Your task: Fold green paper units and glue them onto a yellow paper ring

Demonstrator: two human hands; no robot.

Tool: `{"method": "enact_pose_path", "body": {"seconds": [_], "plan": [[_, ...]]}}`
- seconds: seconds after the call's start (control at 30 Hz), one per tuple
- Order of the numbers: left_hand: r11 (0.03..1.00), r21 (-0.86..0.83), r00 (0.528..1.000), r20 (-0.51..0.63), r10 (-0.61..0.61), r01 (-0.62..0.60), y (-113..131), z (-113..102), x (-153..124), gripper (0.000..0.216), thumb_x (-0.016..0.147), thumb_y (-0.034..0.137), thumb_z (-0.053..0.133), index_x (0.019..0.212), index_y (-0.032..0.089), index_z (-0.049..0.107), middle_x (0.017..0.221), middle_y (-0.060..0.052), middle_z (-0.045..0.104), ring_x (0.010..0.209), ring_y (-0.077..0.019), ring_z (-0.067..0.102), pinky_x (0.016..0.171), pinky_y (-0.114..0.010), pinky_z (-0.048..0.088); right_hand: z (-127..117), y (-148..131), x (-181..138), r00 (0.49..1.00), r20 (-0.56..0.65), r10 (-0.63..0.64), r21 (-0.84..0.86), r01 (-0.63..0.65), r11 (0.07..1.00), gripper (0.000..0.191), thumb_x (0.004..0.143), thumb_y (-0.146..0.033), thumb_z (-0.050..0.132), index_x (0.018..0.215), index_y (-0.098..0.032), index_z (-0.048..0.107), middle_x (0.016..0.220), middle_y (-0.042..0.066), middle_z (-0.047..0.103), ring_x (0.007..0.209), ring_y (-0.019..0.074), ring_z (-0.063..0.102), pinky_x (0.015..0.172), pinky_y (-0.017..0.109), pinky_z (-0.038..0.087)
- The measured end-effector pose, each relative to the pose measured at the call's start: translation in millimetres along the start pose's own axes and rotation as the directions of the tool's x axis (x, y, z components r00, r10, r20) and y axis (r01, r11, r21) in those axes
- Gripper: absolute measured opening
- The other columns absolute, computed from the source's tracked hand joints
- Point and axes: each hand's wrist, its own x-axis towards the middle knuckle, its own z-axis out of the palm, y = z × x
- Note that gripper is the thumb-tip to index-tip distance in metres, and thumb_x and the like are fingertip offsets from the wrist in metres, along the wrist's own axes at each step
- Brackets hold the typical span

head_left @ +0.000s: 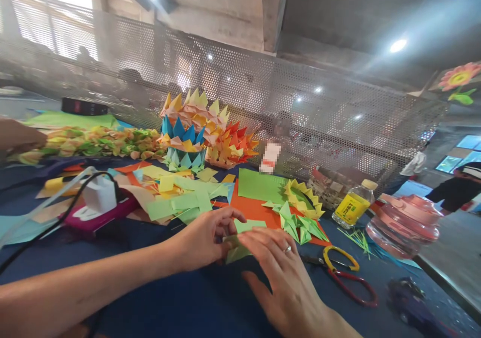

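My left hand [205, 238] and my right hand [280, 273] meet over a small light green paper piece [236, 250] lying on the dark blue table [180, 303]. The left hand's fingers pinch the paper's edge. The right hand lies flat on it, fingers pressed down, a ring on one finger. Most of the paper is hidden under the fingers. Just beyond lie folded green paper triangles [298, 223] and a yellow zigzag paper ring [302, 197] on an orange sheet [255, 208].
Scissors with yellow and red handles [343, 273] lie right of my hands. A yellow glue bottle [353, 205], a pink lidded jar [404, 222], loose coloured sheets [176, 195], a spiky origami stack [199, 130] and a perforated metal screen [319, 122] stand behind. Another person's hand [18, 136] is far left.
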Motion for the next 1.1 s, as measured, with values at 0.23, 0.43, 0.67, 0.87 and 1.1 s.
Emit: {"method": "enact_pose_path", "body": {"seconds": [0.23,0.43,0.67,0.87,1.1], "plan": [[0.998,0.046,0.999,0.012,-0.031,0.03,8,0,-3,0.036,0.075,0.021,0.06,0.108,0.018,0.049,0.075,0.006,0.046,0.053,-0.0074,0.047,0.046,-0.02,0.049,-1,2,1,0.987,-0.114,-0.11,-0.043,0.105,0.993,0.021,0.091,-0.006,0.049,0.095,-0.022,0.063,0.086,0.002,0.069,0.096,0.0178,0.06,0.094,0.036,0.037],[0.838,0.507,0.978,0.061,0.2,-0.203,10,-2,-10,0.03,0.08,0.012,0.052,0.108,0.019,0.059,0.067,0.005,0.054,0.051,-0.0082,0.046,0.051,-0.02,0.038,-3,15,0,0.997,-0.031,-0.076,-0.068,0.074,0.995,0.02,0.093,-0.007,0.048,0.091,-0.02,0.063,0.088,0.002,0.071,0.102,0.0203,0.059,0.092,0.037,0.042],[0.552,0.714,0.891,0.241,0.385,-0.431,22,-3,-21,0.021,0.083,0.01,0.048,0.084,0.018,0.067,0.088,-0.006,0.062,0.081,-0.0202,0.06,0.072,-0.033,0.047,-4,17,-9,0.993,0.084,-0.083,0.07,0.077,0.995,0.02,0.094,-0.007,0.046,0.09,-0.019,0.061,0.085,0.002,0.071,0.097,0.0201,0.06,0.089,0.036,0.048],[0.466,0.5,0.684,0.533,0.498,-0.73,27,-1,-22,0.05,0.059,-0.001,0.05,0.106,0.011,0.062,0.116,-0.012,0.061,0.108,-0.0234,0.057,0.103,-0.04,0.039,-11,14,-8,0.982,0.151,-0.115,0.122,0.097,0.988,0.022,0.093,-0.004,0.044,0.09,-0.017,0.061,0.084,0.004,0.069,0.09,0.0181,0.06,0.087,0.035,0.049],[0.433,0.503,0.663,0.549,0.508,-0.748,8,-6,-18,0.022,0.087,0.001,0.045,0.095,0.015,0.06,0.099,-0.009,0.07,0.099,-0.0209,0.063,0.095,-0.039,0.045,-15,17,-4,0.967,0.229,-0.109,0.289,0.039,0.957,0.022,0.089,0.001,0.045,0.09,-0.017,0.057,0.091,0.005,0.07,0.084,0.0142,0.061,0.093,0.034,0.046]]}}
